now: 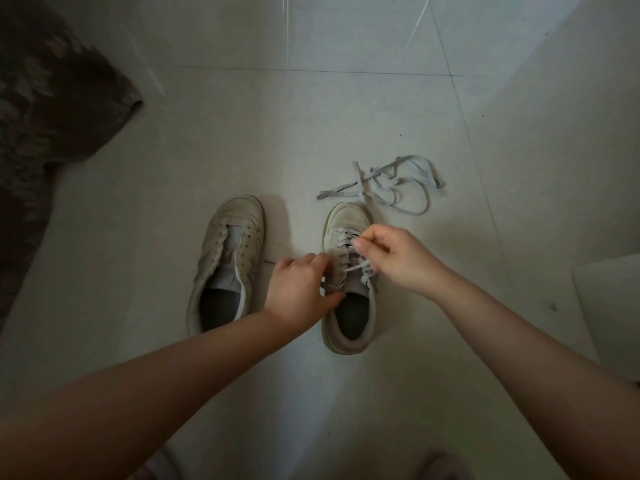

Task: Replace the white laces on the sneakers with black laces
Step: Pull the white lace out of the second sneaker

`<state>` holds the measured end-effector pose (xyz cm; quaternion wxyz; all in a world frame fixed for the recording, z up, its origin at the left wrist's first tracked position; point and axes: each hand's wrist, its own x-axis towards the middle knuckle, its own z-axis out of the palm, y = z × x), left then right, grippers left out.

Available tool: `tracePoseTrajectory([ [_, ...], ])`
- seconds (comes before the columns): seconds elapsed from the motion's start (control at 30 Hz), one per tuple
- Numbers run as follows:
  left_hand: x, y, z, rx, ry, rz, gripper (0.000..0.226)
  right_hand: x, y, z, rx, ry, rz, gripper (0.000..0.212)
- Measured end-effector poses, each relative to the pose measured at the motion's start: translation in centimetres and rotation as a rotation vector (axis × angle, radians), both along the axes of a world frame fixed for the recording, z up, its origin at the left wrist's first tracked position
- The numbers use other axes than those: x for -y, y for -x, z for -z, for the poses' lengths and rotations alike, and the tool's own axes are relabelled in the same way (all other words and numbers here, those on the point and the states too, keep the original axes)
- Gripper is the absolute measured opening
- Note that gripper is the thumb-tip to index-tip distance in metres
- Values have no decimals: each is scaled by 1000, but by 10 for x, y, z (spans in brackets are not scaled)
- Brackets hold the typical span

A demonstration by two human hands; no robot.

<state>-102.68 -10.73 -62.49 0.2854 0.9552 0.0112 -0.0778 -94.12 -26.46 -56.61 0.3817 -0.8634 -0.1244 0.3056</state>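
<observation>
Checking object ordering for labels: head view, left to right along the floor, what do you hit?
Dark patterned fabric → unlaced white sneaker → left hand → laced white sneaker → right hand → white object at the right edge. Loose white lace lies behind the laced sneaker, overlapping in order.

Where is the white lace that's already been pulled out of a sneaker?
The loose white lace lies in a tangle on the tiled floor, right of centre in the head view, just beyond the toe of the right-hand sneaker.
</observation>
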Motion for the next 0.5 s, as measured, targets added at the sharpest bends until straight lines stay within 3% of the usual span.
tracePoseTrajectory([
  [0.1, 1, -1, 1, 2, -1, -1, 36, -5, 5, 3, 222, 399, -373, 23],
  [0.17, 1, -1, 1, -10, 15, -3, 36, -7, 3, 3, 296, 394, -454, 13],
  [0.27, 1, 1, 2, 0, 30, -10, 36, -1, -1, 2, 63, -41, -79, 11],
  [0.37, 1, 2, 1, 21, 19, -29, 35, 9, 0, 6, -166, -301, 392, 26],
  [0.43, 1, 2, 0, 25, 19, -33, 35, 14, 2, 8, -222, -237, 495, 37],
  [0.5, 1, 1, 0, 26, 23, -28, 37, 13, 2, 2, -53, 54, 214, 42],
])
